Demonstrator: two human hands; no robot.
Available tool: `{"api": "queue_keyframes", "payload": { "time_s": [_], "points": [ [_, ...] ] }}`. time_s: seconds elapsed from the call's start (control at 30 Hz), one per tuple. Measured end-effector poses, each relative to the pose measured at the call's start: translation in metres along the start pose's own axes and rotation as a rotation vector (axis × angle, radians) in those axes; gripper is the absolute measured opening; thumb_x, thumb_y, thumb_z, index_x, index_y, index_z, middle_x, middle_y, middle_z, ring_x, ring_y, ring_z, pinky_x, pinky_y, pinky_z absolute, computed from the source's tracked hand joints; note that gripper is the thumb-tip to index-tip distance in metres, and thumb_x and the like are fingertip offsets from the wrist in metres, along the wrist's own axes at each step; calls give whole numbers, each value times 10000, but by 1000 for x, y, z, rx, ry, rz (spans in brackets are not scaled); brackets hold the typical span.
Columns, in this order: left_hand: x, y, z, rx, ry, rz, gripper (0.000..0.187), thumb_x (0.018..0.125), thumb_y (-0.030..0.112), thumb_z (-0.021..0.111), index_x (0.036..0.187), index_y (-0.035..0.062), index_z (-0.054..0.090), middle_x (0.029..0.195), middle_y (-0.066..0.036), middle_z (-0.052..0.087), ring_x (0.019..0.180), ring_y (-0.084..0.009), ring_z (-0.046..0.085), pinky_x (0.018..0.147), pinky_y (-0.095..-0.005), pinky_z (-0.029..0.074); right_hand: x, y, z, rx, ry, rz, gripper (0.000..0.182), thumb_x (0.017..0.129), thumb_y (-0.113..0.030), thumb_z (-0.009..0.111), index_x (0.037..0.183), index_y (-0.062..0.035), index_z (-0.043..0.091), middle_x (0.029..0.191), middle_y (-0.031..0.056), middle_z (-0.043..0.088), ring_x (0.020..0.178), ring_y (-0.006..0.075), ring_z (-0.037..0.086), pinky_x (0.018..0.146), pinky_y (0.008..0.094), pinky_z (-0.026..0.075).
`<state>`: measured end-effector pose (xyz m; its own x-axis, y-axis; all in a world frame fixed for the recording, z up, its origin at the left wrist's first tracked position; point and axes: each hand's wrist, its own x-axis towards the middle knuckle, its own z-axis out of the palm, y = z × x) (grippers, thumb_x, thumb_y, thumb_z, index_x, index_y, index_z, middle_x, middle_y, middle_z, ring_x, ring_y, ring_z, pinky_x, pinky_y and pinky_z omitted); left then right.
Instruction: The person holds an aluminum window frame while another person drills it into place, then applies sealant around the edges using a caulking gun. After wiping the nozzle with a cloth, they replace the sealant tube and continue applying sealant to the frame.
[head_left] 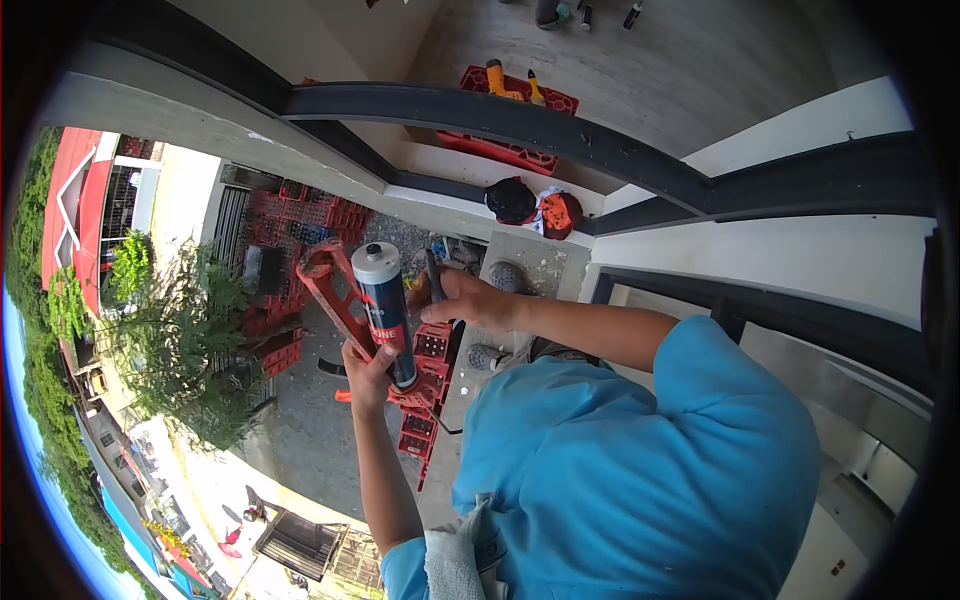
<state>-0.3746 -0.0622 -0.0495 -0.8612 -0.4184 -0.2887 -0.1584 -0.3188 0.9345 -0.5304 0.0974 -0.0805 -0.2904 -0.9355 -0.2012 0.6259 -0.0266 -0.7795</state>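
My left hand [370, 375] is wrapped round a red caulking gun [335, 300] and the lower part of the silicone cartridge [383, 310] beside its frame. The cartridge is dark with a red label band, and its pale capped end points up, away from my body. Close to the cartridge's right side, my right hand [468, 302] is closed on a slim dark tool [434, 276]. That tool stands nearly upright out of my fist, and its lower part is hidden by my fingers.
I stand on a narrow concrete ledge [540, 262] by a dark window frame [500, 115]. Black and orange cloth items [560, 212] lie on the sill. Indoors, a red crate [520, 88] carries yellow-handled tools. Red crates [300, 215] and a leafy tree [190, 335] are below left.
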Motion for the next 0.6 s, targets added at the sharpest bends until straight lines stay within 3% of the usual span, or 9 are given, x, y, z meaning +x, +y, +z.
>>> {"api": "queue_keyframes", "payload": {
  "time_s": [0.03, 0.07, 0.17, 0.33, 0.43, 0.47, 0.5, 0.57, 0.6],
  "points": [
    [8, -11, -1, 28, 23, -5, 570, 721, 256, 811, 1141, -21, 544, 958, -53, 646, 862, -123, 609, 796, -280, 486, -6, 11, 4, 81, 64, 31, 260, 818, -189, 683, 1014, -53, 580, 930, 23, 582, 839, 105, 556, 813, 257, 421],
    [15, -20, 3, 33, 43, -8, 517, 755, 205, 790, 1148, -27, 547, 987, -61, 651, 873, -123, 610, 804, -283, 487, -8, 22, 9, 197, 173, -78, 293, 797, -219, 730, 989, -34, 607, 922, 30, 615, 815, 112, 583, 797, 273, 441],
    [37, -48, 14, 139, 43, -48, 436, 818, 185, 756, 1143, -24, 555, 995, -51, 654, 882, -109, 604, 815, -274, 487, 7, 52, -5, 307, 279, -150, 332, 775, -227, 755, 986, -14, 613, 911, 58, 654, 859, 123, 606, 831, 289, 441],
    [64, -98, 28, 386, 26, -33, 474, 833, 311, 750, 1136, 0, 562, 985, -35, 652, 884, -97, 582, 805, -260, 472, 21, 60, -42, 224, 490, -157, 335, 740, -194, 781, 946, -1, 601, 869, 85, 657, 805, 134, 624, 712, 304, 503],
    [85, -108, 43, 373, 53, 60, 483, 833, 346, 744, 1119, 0, 568, 927, -25, 641, 832, -94, 576, 772, -255, 474, 24, 55, -67, 149, 652, -192, 323, 738, -188, 781, 923, -3, 592, 880, 81, 646, 796, 126, 618, 720, 309, 498],
    [90, -109, 35, 412, 54, -41, 468, 841, 373, 729, 1078, 0, 576, 860, -18, 624, 761, -92, 571, 713, -242, 469, 29, 66, -85, 39, 634, -189, 343, 736, -204, 781, 952, -8, 601, 903, 68, 640, 786, 115, 598, 712, 305, 479],
    [99, -124, 21, 371, 46, -35, 449, 849, 392, 714, 1027, 2, 579, 804, -14, 604, 704, -90, 561, 653, -236, 461, 30, 57, -95, 122, 669, -213, 352, 736, -213, 782, 961, -9, 603, 892, 59, 638, 786, 111, 590, 709, 301, 471],
    [114, -123, 23, 452, 112, 1, 437, 900, 427, 634, 1003, 7, 568, 783, -52, 615, 700, -105, 585, 602, -252, 469, 32, 31, -113, 289, 718, -249, 370, 735, -230, 782, 979, -13, 609, 869, 42, 632, 786, 103, 574, 702, 293, 453],
    [121, -121, 25, 413, 146, -45, 441, 908, 426, 623, 995, -3, 569, 774, -53, 611, 699, -107, 582, 592, -252, 466, 36, 42, -137, 220, 673, -184, 346, 754, -261, 769, 959, -23, 625, 831, 27, 629, 763, 96, 558, 688, 292, 447]
  ]
}}
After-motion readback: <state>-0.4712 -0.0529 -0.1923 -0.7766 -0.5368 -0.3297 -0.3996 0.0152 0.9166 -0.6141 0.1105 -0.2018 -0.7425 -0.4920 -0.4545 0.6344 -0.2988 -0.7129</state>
